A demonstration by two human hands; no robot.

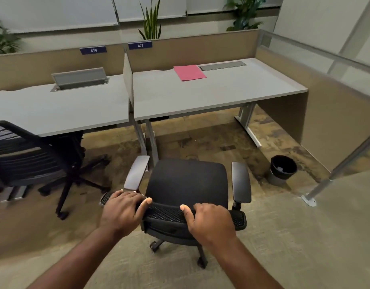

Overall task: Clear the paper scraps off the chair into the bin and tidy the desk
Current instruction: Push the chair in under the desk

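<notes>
Head view: low centre of the frame, the left grip [122, 209] and right grip [209, 220] curl over the backrest top of the chair [187, 180]. Its seat, just beyond them, shows no scraps. An uneven push could swing the chair on its castors into the counter [221, 94] or the bin [283, 170] at lower right, well apart from both.

Chair [187, 180] stands on the floor at centre, seat facing 12 o'clock. Counter [211, 94] at 12 o'clock, apart from the chair. On it, toward the far edge, a folder [189, 72] lies flat, just left of the cable hatch [222, 65]. Bin [283, 170] on the floor at 2 o'clock, near the side partition [336, 122]. Second chair [30, 157] at 9 o'clock, before the neighbouring counter [61, 107] at 10 o'clock. Divider [128, 80] stands between the two counters. Plant [150, 24] behind the rear partition [190, 51].
</notes>
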